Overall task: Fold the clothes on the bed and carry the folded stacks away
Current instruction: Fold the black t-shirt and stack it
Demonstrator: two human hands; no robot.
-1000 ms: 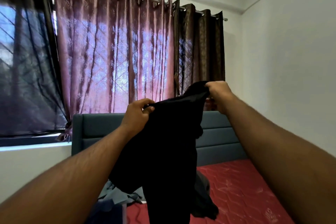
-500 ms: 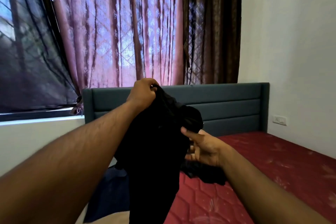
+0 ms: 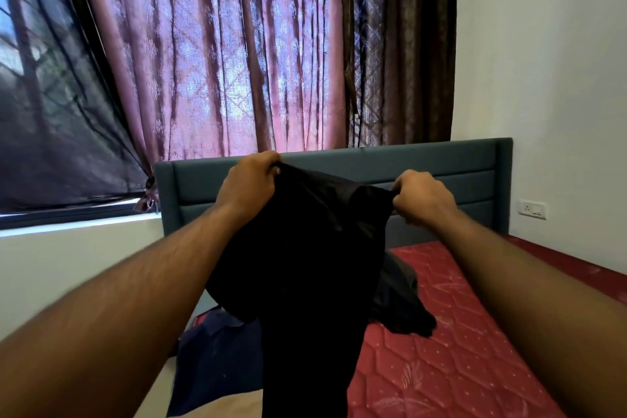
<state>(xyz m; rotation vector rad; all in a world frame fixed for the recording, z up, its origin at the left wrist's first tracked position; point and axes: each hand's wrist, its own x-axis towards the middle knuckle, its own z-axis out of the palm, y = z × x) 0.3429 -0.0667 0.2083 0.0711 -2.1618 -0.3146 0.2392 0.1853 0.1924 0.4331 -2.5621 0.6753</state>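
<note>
A black garment (image 3: 305, 275) hangs in the air above the bed, held up by its top edge. My left hand (image 3: 249, 185) grips the top left corner, fingers curled over the cloth. My right hand (image 3: 420, 197) pinches the top right corner at about the same height. The garment's lower part drops out of view at the bottom edge. On the red mattress (image 3: 451, 349) behind it lies another dark garment (image 3: 403, 302), and a navy blue garment (image 3: 217, 360) lies at the bed's left side.
A teal padded headboard (image 3: 451, 176) stands at the far end of the bed, with purple and brown curtains (image 3: 237, 54) over the window behind it. A white wall with a socket (image 3: 532, 209) runs along the right. A beige cloth (image 3: 217, 405) shows at the bottom.
My right hand, which had let go and dropped lower half a second ago, has risen and taken the garment's top right corner again. The cloth is now spread between both hands.
</note>
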